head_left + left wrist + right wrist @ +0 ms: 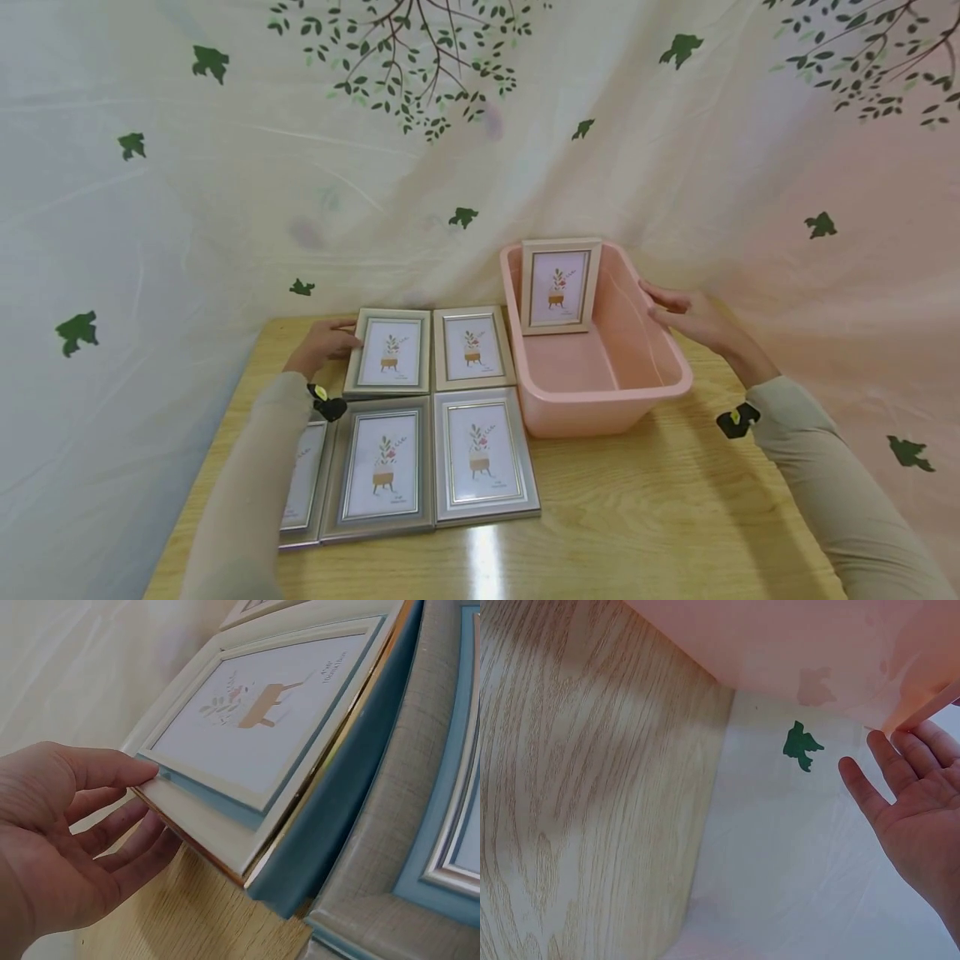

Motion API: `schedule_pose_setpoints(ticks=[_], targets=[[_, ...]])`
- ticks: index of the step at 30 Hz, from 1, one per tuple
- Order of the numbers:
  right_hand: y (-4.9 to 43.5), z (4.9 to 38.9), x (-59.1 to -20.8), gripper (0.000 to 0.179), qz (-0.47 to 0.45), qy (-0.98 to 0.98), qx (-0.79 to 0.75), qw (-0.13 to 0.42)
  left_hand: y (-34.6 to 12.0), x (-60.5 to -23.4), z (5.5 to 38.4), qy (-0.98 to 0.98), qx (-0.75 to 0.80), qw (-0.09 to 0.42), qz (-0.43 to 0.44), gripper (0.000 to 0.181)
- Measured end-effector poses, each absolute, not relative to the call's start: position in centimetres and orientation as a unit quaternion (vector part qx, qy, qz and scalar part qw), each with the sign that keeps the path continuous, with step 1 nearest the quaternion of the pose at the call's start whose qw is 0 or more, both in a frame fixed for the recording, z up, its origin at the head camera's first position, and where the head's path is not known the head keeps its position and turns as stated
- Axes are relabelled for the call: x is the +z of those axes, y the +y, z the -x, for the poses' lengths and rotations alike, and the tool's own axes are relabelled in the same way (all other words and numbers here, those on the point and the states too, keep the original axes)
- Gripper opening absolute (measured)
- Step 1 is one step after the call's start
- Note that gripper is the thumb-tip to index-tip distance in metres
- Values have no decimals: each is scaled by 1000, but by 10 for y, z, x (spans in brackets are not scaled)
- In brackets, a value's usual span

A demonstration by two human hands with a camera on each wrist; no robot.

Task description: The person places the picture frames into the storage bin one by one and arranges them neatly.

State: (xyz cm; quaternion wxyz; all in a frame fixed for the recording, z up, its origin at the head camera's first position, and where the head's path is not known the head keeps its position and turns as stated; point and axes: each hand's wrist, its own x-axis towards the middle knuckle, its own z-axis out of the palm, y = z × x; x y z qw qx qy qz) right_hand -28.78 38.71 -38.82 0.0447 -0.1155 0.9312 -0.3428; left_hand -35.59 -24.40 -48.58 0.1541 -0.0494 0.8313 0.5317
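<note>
My left hand (327,344) holds the left edge of a cream picture frame (187,806), thumb side on top and other fingers beneath. That frame is tilted, its near side raised off the wood. At the right, my right hand (693,317) holds the rim of a pink plastic basin (600,414); in the right wrist view its fingers (891,761) reach under the rim. Inside the basin, another cream picture frame (527,287) stands upright against the back left wall. Right of the held frame lies a beige picture frame (472,382).
Nearer the front lie a grey-brown frame (337,467), a silver frame (487,510) and another frame (300,531) partly behind the left sleeve. All rest on a wooden table (615,517). A cloth with printed leaves and birds (390,200) hangs behind.
</note>
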Motion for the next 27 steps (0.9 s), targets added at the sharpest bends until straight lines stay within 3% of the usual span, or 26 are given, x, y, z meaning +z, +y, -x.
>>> schedule_pose_setpoints(ticks=[11, 27], targets=[[385, 287, -386, 58, 117, 926, -356, 47, -250, -472, 352, 804, 555, 211, 31, 70], [383, 288, -388, 57, 139, 920, -363, 36, -251, -467, 357, 806, 548, 221, 31, 72]])
